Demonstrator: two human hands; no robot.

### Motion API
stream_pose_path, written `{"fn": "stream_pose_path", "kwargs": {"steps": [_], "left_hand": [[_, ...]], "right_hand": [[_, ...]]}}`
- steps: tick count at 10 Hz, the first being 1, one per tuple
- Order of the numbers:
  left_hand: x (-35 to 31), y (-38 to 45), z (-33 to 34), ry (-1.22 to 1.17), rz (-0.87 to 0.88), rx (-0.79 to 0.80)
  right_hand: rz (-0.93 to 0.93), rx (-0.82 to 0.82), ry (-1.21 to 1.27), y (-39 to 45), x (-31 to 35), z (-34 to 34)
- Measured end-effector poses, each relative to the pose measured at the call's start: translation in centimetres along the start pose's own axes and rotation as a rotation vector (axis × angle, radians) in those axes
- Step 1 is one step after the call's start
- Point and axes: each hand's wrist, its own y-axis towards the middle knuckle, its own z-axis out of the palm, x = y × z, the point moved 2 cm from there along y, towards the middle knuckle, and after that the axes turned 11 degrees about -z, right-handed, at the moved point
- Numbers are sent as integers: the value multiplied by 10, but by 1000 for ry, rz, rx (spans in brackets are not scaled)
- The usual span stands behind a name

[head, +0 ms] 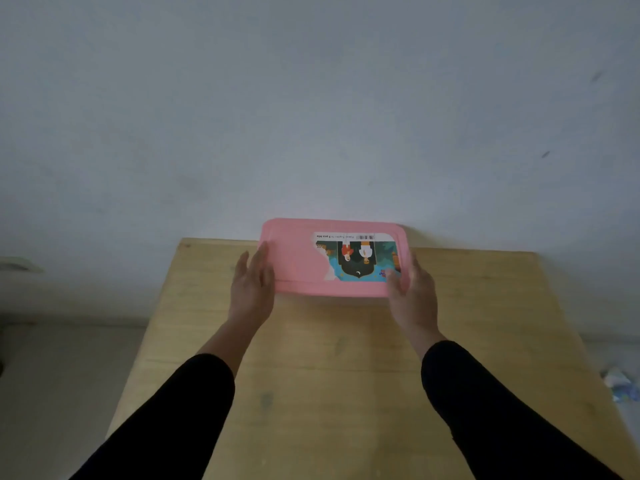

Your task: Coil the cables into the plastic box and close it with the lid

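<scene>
Lid: the pink lid [301, 261] is at the far end of the wooden table [346, 375], close to the wall [311, 98]. A torn picture sticker [360, 258] is on top.
Box: you cannot see the box or the cables. They may be under the lid.
Left hand: your left hand [251, 284] is flat and open, touching the lid's left edge.
Right hand: your right hand [410, 284] holds the right edge, thumb on top.
Tilt risk: if you push one side harder, the other side may pop up.
Slide risk: push forward and the lid may bump the wall.
Pinch risk: a cable poking out could get squashed and stop the lid from shutting.
</scene>
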Motion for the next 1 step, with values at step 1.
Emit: {"fn": "stream_pose_path", "kwargs": {"steps": [1], "left_hand": [[9, -21, -19, -62, -38, -84]], "right_hand": [[58, -168, -51, -32, 15, -11]]}}
